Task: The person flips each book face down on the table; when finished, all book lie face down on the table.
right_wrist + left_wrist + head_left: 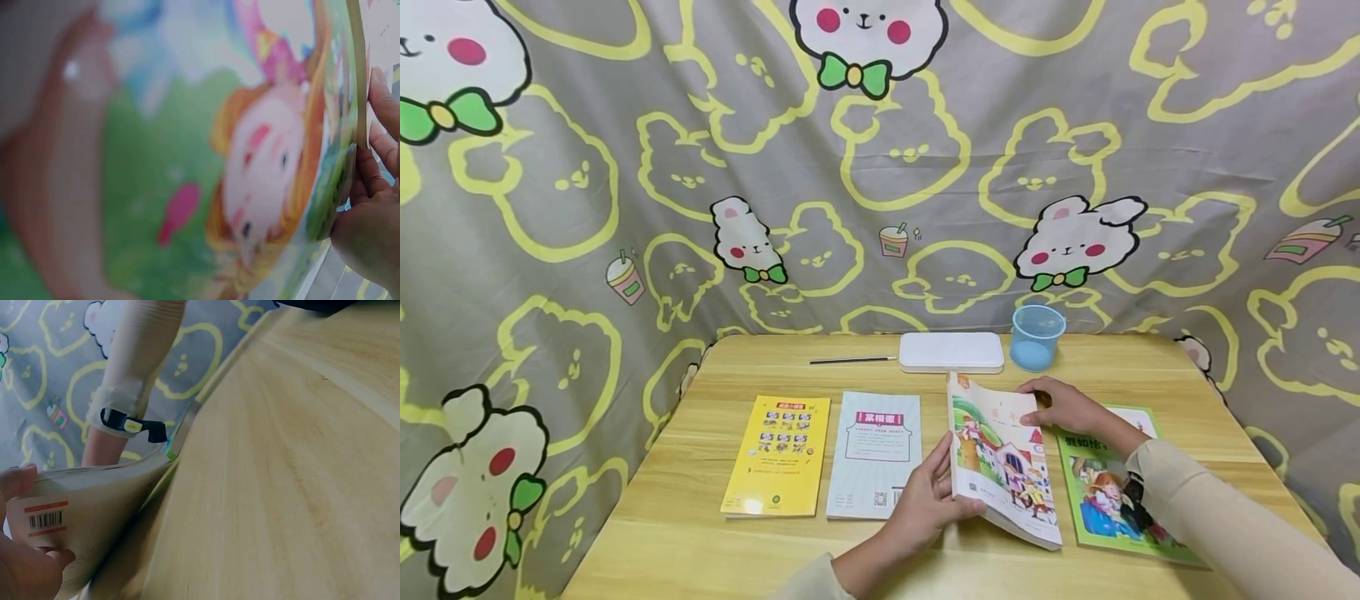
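Note:
A paperback book (1003, 454) with a colourful storybook cover is tilted, its left side raised off the table. At its left edge my left hand (925, 500) grips it, thumb on the front cover. My right hand (1063, 412) holds the upper right edge, thumb on the cover. In the left wrist view, the back cover (94, 531) shows a barcode, and the left fingers (59, 556) press on it. Under my right forearm lies a green book (1097, 492), partly hidden; its cover (262, 162) fills much of the right wrist view, close and blurred.
To the left lie a yellow book (778, 454) and a pale blue book (875, 454), side by side. Along the back stand a white case (951, 352) and a blue translucent cup (1037, 337). A thin dark pen (850, 361) lies left of the case. A patterned curtain hangs behind the table.

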Demonstrator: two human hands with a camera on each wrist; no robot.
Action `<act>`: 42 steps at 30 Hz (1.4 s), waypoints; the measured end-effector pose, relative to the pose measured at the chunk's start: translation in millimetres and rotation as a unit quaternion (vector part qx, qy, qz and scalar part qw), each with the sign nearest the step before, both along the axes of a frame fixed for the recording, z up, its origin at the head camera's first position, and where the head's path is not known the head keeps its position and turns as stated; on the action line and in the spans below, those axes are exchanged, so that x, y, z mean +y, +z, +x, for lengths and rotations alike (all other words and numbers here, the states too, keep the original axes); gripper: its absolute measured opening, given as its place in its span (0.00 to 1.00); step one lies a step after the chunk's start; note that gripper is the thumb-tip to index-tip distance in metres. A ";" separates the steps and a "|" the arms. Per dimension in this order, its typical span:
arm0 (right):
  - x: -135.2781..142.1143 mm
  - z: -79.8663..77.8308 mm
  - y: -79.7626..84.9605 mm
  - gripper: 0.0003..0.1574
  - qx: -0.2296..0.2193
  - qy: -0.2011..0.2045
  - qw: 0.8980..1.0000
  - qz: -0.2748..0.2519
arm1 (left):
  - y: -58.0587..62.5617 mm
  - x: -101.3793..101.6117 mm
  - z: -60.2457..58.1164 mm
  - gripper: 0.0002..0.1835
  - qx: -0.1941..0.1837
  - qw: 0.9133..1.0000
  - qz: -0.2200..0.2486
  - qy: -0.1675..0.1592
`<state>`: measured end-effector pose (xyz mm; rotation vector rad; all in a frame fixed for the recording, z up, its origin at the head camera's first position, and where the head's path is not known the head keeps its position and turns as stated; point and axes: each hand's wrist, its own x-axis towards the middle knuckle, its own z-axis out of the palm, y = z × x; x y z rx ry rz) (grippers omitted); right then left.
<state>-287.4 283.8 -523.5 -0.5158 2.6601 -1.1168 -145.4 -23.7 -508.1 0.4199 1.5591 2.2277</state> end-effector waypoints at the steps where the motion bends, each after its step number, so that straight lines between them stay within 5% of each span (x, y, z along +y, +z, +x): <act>1: -0.1 0.2 0.0 0.32 0.000 -0.001 1.000 0.000 | -0.2 0.6 -0.1 0.59 0.000 1.000 0.000 0.001; 23: -4.2 3.5 6.6 0.34 0.022 0.012 0.999 0.037 | 2.2 -1.4 6.9 0.58 0.008 1.000 -0.006 0.000; 31: -25.7 5.7 23.8 0.36 0.026 0.041 0.995 0.088 | 4.3 -4.9 10.1 0.57 0.012 1.000 -0.014 0.006; 42: -67.0 9.2 41.6 0.45 0.052 0.043 0.995 0.079 | 7.4 -7.4 15.6 0.56 0.044 0.999 -0.011 0.002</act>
